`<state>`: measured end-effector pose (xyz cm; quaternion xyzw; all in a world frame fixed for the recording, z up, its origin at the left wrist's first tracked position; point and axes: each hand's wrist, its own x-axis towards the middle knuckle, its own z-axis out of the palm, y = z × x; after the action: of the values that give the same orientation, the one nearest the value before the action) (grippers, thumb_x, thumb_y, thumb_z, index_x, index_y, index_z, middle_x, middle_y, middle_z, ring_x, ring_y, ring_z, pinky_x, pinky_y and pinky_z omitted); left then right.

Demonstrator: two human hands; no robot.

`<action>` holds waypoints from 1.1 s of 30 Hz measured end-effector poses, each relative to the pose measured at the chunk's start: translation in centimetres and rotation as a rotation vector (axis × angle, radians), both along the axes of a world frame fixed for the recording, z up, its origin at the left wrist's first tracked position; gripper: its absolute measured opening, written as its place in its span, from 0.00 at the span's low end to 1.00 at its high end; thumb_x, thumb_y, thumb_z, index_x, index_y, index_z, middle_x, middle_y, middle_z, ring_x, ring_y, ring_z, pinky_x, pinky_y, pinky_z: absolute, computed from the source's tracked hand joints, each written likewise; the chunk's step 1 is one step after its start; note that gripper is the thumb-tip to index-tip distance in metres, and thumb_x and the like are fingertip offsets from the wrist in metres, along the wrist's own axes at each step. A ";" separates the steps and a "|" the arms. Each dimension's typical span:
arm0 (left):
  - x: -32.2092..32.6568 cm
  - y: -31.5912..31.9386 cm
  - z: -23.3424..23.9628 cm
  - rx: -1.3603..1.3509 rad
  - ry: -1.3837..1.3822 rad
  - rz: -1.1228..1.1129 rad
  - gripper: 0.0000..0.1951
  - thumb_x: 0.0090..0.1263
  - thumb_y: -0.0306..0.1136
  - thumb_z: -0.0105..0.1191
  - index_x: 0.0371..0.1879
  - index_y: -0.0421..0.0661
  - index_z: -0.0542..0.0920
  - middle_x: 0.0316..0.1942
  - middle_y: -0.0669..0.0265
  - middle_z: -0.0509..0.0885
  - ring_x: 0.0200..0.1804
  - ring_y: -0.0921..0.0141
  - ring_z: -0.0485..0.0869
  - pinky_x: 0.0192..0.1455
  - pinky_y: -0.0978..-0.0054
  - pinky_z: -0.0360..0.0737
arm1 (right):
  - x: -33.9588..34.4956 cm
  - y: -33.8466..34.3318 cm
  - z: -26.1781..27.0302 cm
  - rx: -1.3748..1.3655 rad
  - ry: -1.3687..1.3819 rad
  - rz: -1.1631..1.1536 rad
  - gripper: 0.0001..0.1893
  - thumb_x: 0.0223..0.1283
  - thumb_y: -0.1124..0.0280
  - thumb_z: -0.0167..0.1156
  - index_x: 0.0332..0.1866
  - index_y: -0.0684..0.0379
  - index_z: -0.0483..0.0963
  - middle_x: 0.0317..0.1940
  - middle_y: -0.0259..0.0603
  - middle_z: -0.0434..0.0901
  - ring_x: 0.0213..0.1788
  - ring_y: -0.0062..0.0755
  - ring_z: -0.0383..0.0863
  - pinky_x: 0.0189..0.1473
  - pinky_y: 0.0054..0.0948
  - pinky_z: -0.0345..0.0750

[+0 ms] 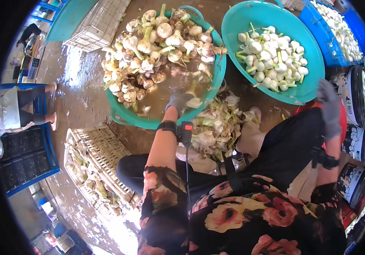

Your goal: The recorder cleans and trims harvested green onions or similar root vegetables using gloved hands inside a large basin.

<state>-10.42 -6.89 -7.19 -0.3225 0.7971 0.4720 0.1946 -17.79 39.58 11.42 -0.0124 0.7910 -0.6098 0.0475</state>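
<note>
My left hand (179, 101), in a grey glove, reaches over the near side of a green tub (221, 75) of muddy water. Its fingers close on a pale garlic bulb (194, 102), partly covered by the hand. Unpeeled garlic bulbs (144, 44) with short stems are heaped at the tub's far and left sides. My right hand (328, 108), also gloved in grey and blurred, is raised above my right knee with nothing visible in it. Beyond it, a second green tub (233, 19) holds cleaned white garlic bulbs (275, 57).
Peeled garlic skins (216, 127) lie piled between my feet. A white plastic crate (102, 143) of skins stands at left, another crate (90, 38) farther back. At right are a blue crate (324, 35) of garlic and several buckets (349, 95). A person's legs (31, 106) show at far left.
</note>
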 end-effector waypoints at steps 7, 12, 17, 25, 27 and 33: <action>4.3 2.0 7.6 0.804 0.138 0.145 0.12 0.60 0.35 0.48 0.37 0.39 0.75 0.30 0.69 0.79 0.28 0.79 0.77 0.27 0.81 0.74 | 5.4 -23.0 -8.6 0.228 0.140 0.750 0.29 0.42 0.74 0.60 0.55 0.54 0.61 0.47 0.45 0.70 0.42 0.33 0.75 0.43 0.25 0.71; 7.5 5.1 11.1 0.929 0.356 0.207 0.18 0.63 0.41 0.46 0.42 0.37 0.74 0.31 0.66 0.79 0.34 0.78 0.76 0.36 0.82 0.73 | 6.4 -25.3 -10.6 -0.224 -0.203 0.665 0.24 0.47 0.70 0.58 0.52 0.59 0.63 0.43 0.39 0.73 0.43 0.29 0.74 0.46 0.24 0.71; 10.3 5.8 7.7 -0.374 0.285 -0.325 0.15 0.53 0.38 0.57 0.37 0.44 0.77 0.36 0.63 0.80 0.34 0.77 0.77 0.37 0.77 0.73 | 6.5 -23.3 -9.2 -0.528 -0.618 0.546 0.18 0.51 0.69 0.54 0.50 0.59 0.66 0.40 0.32 0.73 0.39 0.18 0.74 0.34 0.18 0.76; 7.8 9.6 11.6 0.266 0.463 0.324 0.08 0.53 0.29 0.57 0.26 0.36 0.79 0.16 0.70 0.76 0.18 0.83 0.70 0.21 0.87 0.69 | 7.5 -23.2 -8.6 -0.279 -0.326 0.475 0.20 0.49 0.69 0.57 0.49 0.61 0.66 0.39 0.36 0.74 0.37 0.22 0.75 0.35 0.20 0.75; 8.1 9.2 9.9 0.249 0.463 0.314 0.07 0.54 0.28 0.57 0.25 0.37 0.79 0.17 0.69 0.77 0.17 0.82 0.71 0.20 0.86 0.69 | 8.0 -23.4 -8.2 -0.283 -0.365 0.428 0.19 0.46 0.70 0.60 0.47 0.59 0.69 0.39 0.36 0.75 0.38 0.25 0.75 0.40 0.24 0.73; 8.1 10.0 8.8 0.287 0.388 0.329 0.05 0.51 0.26 0.54 0.23 0.36 0.78 0.16 0.67 0.76 0.15 0.80 0.72 0.17 0.85 0.69 | 8.1 -23.0 -9.5 0.151 0.128 0.400 0.22 0.39 0.70 0.63 0.45 0.56 0.70 0.36 0.43 0.76 0.38 0.31 0.76 0.43 0.26 0.71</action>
<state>-2.34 3.10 1.64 -0.3205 0.6815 0.6579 0.0030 -9.65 16.55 1.88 -0.2042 0.8175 -0.5254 0.1182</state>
